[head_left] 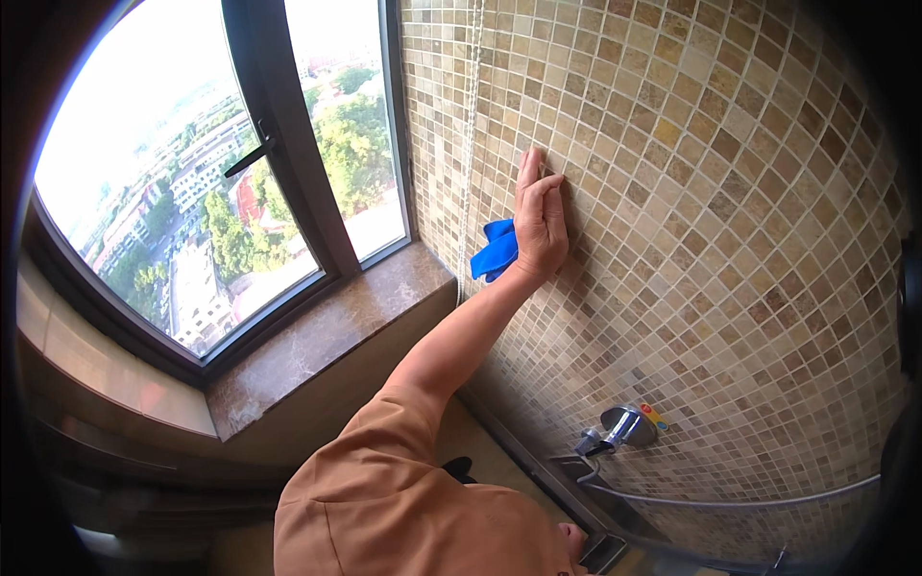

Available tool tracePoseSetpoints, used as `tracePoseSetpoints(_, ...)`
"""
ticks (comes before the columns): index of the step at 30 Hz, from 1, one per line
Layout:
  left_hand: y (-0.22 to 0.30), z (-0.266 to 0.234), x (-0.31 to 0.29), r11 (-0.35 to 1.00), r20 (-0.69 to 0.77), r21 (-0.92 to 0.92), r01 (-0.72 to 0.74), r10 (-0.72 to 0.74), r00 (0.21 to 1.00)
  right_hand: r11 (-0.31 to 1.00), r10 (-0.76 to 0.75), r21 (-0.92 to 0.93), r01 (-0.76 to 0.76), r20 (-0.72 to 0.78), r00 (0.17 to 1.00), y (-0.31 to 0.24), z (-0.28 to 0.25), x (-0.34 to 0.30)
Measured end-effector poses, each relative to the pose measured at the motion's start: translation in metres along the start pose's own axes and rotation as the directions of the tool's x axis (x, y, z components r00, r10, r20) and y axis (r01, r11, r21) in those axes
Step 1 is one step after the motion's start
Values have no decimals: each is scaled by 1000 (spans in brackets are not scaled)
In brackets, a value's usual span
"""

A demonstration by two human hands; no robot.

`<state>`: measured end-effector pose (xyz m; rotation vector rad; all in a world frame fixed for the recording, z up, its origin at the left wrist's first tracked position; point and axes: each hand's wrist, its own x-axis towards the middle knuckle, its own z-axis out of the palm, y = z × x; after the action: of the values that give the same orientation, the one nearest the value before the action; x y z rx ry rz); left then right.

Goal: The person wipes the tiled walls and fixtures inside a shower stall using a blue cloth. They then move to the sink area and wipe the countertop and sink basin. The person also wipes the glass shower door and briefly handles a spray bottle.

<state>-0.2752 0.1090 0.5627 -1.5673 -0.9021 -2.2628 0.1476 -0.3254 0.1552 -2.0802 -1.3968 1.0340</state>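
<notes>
My left hand (543, 226) is raised against the mosaic-tiled wall (701, 221), palm side to the tiles, with its fingers pointing up. A bunched blue cloth (495, 253) is held at the palm and sticks out on the left by the wrist. The thumb side and part of the cloth are hidden behind the hand. A small patch of skin (573, 540) shows at the lower edge of my brown shirt. Whether it belongs to my right hand cannot be made out.
A dark-framed window (336, 230) with a black handle (250, 159) stands left, above a brown marble sill (327, 331). A white beaded cord (471, 125) hangs beside my hand. Lower on the wall are a chrome tap (629, 424) and a grey hose (730, 503).
</notes>
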Motion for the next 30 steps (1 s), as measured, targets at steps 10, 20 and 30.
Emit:
tracePoseSetpoints(10, -30, 2, -45, 900, -385, 198, 389, -294, 875, 989, -79, 127, 77, 16, 997, -25, 19, 16)
tracePoseSetpoints(20, -97, -38, -183, 298, -629, -111, 948, -759, 165, 988, -85, 145, 60, 173, 981, -29, 39, 33)
tracePoseSetpoints(30, -41, -5, -333, -485, -242, -610, 626, -638, -731, 715, -118, 692, -103, 265, 957, -280, 56, 88)
